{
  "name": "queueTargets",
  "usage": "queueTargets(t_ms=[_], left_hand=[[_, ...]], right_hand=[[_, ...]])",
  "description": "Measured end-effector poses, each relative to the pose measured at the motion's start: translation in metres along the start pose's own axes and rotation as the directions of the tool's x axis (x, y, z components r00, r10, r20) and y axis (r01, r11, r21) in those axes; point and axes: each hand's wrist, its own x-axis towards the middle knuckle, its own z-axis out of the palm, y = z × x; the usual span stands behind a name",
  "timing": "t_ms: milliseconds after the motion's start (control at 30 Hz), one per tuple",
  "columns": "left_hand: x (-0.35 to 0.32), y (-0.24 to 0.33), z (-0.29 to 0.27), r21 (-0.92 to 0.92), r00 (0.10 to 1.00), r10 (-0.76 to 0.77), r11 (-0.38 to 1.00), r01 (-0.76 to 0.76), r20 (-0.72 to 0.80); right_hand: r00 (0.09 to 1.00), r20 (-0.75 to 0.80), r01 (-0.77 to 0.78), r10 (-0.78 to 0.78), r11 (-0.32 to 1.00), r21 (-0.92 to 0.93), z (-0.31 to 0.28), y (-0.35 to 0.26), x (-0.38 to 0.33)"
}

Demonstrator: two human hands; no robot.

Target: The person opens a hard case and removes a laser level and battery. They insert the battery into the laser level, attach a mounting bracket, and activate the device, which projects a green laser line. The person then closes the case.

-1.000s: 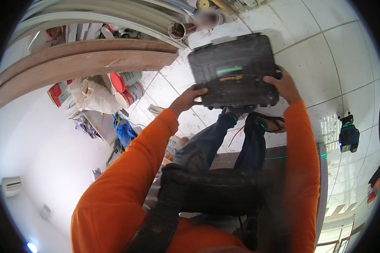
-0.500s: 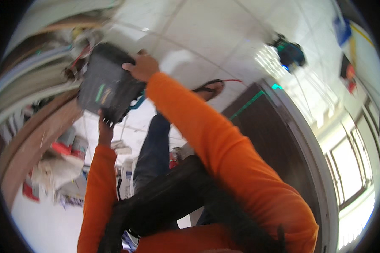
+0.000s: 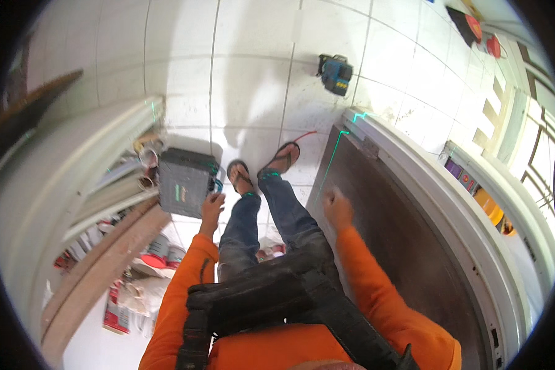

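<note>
A dark grey plastic case (image 3: pixel 182 182) lies on the tiled floor at the left, beside my feet. Small green and orange markings show on its face, and teal parts sit on its right edge. My left hand (image 3: pixel 212 208) is just off the case's lower right corner, fingers loosely apart with nothing visible in them. Over the dark brown door panel (image 3: pixel 388 209) is my right hand (image 3: pixel 337 208), smeared by motion, so its finger position is unclear.
A blue and black laser level (image 3: pixel 336 75) stands on the floor ahead, and green laser lines cross the panel and its white frame (image 3: pixel 425 172). Long boards (image 3: pixel 98 253) lean at the left. Paint cans (image 3: pixel 157 251) and bags sit below them.
The case went from being held up in both hands to resting on the floor. Both hands came off it; my right hand moved right, over the panel. The view shifted too.
</note>
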Motion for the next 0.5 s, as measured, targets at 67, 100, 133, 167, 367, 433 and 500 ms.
queueTargets(t_ms=[67,100,133,167,367,433,500], left_hand=[[0.021,0.083,0.039,0.245,0.962,0.25,0.931,-0.271,0.113],[0.026,0.126,0.069,0.26,0.929,0.337,0.893,-0.367,0.153],[0.03,0.182,0.104,0.358,0.888,0.396,0.814,-0.457,0.234],[0.016,0.224,0.138,0.192,0.902,0.28,0.915,-0.354,0.328],[0.051,0.34,0.346,0.54,0.776,0.453,0.557,-0.631,0.439],[0.075,0.328,0.406,0.597,0.786,0.451,0.515,-0.616,0.422],[0.099,0.326,0.438,0.397,0.762,0.377,0.684,-0.612,0.526]], right_hand=[[0.992,0.115,-0.027,0.046,0.986,-0.164,-0.02,0.0,-0.056],[0.994,0.111,0.002,0.017,0.986,-0.167,-0.019,0.006,-0.075],[0.994,0.105,0.032,-0.015,0.986,-0.162,-0.012,0.014,-0.088],[0.988,-0.011,0.153,-0.155,0.982,-0.113,0.004,0.031,-0.097],[0.977,-0.193,-0.053,0.092,0.979,0.197,-0.016,-0.017,-0.091],[0.953,-0.256,-0.095,0.163,0.961,0.259,-0.012,-0.027,-0.076],[0.932,-0.342,-0.023,0.124,0.958,0.286,-0.007,-0.031,-0.069]])
